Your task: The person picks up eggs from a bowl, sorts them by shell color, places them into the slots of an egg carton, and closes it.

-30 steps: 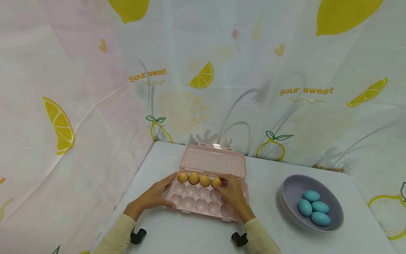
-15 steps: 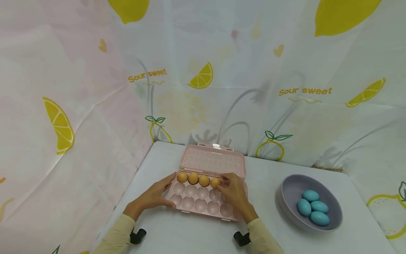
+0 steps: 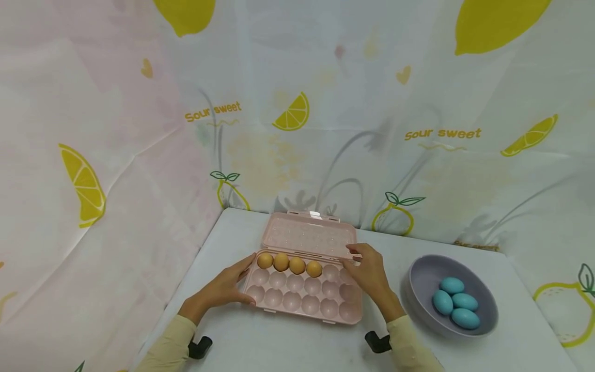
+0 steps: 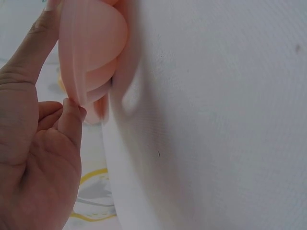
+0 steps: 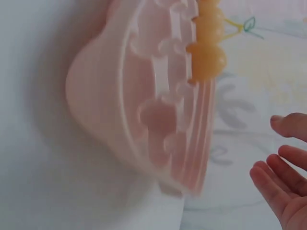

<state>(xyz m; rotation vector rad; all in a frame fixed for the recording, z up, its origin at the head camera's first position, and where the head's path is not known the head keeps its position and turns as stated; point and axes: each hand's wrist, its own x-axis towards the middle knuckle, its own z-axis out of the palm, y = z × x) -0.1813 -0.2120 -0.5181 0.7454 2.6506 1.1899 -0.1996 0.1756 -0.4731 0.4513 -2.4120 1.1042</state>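
A pink plastic egg carton [image 3: 341, 319] lies with its lid [image 3: 307, 235] folded back. Several orange-yellow eggs [image 3: 297, 265] fill the left part of its far row; the other cups are bare. My left hand [image 3: 220, 288] holds the carton's left end, thumb toward the near corner and fingers toward the far one. In the left wrist view, fingertips of the left hand [image 4: 48, 129] press the carton's rim [image 4: 72, 52]. Over the far right corner, my right hand [image 3: 372, 268] holds nothing, its fingers loosely bent. The right wrist view shows the right hand [image 5: 288, 177] apart from the eggs [image 5: 206, 62].
To the right stands a grey-purple bowl [image 3: 418, 299] with several blue eggs [image 3: 466, 301] inside. The white table [image 3: 279, 346] ends at a lemon-printed cloth [image 3: 325, 170] behind. A black fitting [image 3: 200, 347] is worn at each wrist.
My right hand has let go of the rightmost orange-yellow egg, which stays in its cup, and has moved right, away from it. The left hand stays at the carton's end.
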